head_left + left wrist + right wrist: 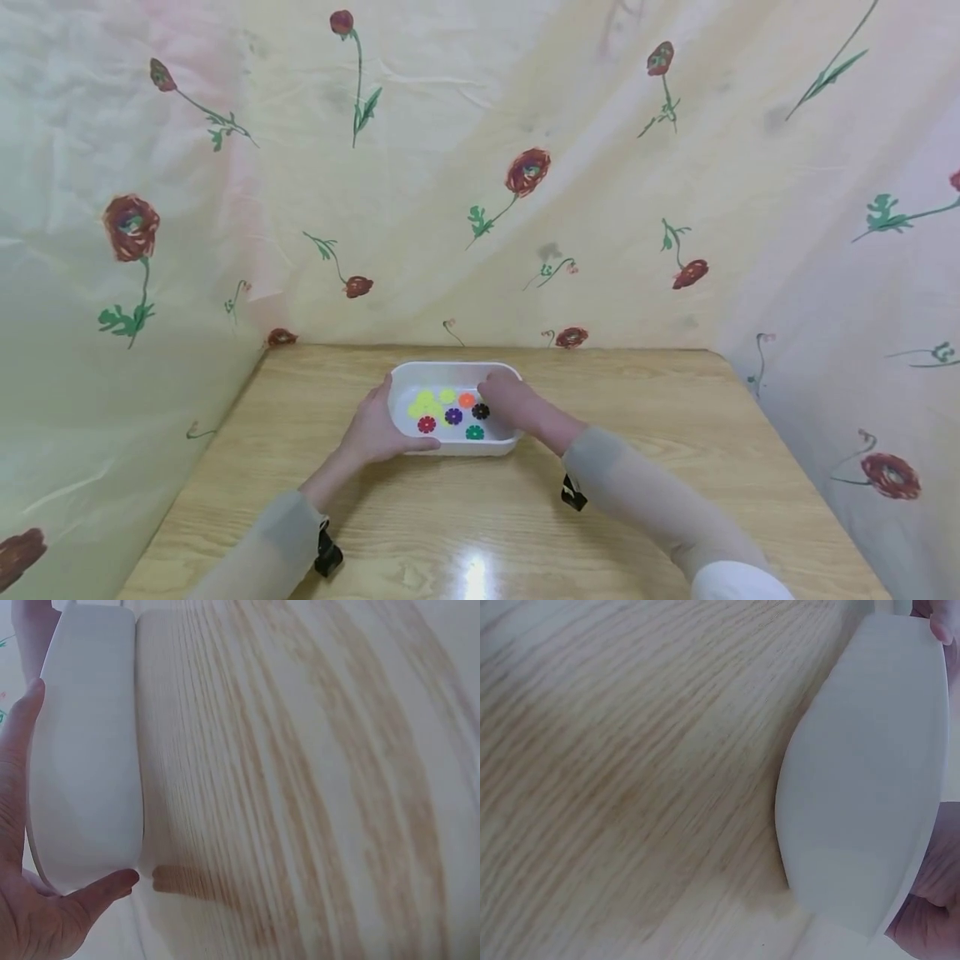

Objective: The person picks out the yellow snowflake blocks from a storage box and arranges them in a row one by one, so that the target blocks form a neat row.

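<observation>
**White tray held at both ends on the wooden table**

A white rectangular plastic tray [454, 447] is located at the centre of the head view, resting on a light wooden table [637, 400]. Small flower-shaped plastic discs are contained in it: several yellow discs [426, 404], one orange disc [467, 400], one black disc [480, 411], one purple disc [453, 416], one red disc [427, 424] and one green disc [474, 432].

The tray's left end is gripped by the left hand [372, 432], with the thumb curled along the near wall and a finger laid over the far rim. The right end is covered by the right hand [512, 402]; its fingers are bent over the rim above the discs, but whether a disc is pinched cannot be told.

Behind and beside the table, a cream cloth [480, 167] printed with red flowers is hung.
</observation>
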`<state>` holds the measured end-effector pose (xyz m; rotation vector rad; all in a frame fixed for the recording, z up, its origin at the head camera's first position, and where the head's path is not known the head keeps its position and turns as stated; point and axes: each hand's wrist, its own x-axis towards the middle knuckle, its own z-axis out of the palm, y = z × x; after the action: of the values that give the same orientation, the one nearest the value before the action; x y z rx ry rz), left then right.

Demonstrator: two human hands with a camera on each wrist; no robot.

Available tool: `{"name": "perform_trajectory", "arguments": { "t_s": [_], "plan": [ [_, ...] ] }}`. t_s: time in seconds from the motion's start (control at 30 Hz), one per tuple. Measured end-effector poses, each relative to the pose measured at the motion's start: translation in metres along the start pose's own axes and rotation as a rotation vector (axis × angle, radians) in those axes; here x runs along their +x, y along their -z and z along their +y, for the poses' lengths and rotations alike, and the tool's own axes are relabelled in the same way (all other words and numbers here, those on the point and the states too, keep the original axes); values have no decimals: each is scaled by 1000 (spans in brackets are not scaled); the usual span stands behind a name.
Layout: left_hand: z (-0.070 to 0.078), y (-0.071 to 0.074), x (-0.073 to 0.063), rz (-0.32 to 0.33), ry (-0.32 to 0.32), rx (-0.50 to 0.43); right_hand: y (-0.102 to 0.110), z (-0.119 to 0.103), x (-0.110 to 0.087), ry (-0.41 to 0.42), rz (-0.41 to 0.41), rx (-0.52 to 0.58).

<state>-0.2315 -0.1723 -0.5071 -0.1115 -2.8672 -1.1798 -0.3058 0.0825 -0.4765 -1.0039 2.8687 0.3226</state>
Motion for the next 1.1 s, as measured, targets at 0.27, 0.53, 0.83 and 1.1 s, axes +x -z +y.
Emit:
{"name": "perform_trajectory", "arguments": {
  "t_s": [0.27, 0.53, 0.83, 1.1],
  "plan": [
    [-1, 0, 2, -10, 2, -33, 1, 7, 1, -12, 19, 102],
    [-4, 2, 5, -6, -58, -53, 25, 24, -12, -68, 52, 380],
    [-6, 2, 8, -24, -81, -75, 40, 65, -38, -43, 255, 401],
    [-6, -1, 12, -22, -72, -83, 28, 97, -56, -27, 324, 380]
  ]
}}
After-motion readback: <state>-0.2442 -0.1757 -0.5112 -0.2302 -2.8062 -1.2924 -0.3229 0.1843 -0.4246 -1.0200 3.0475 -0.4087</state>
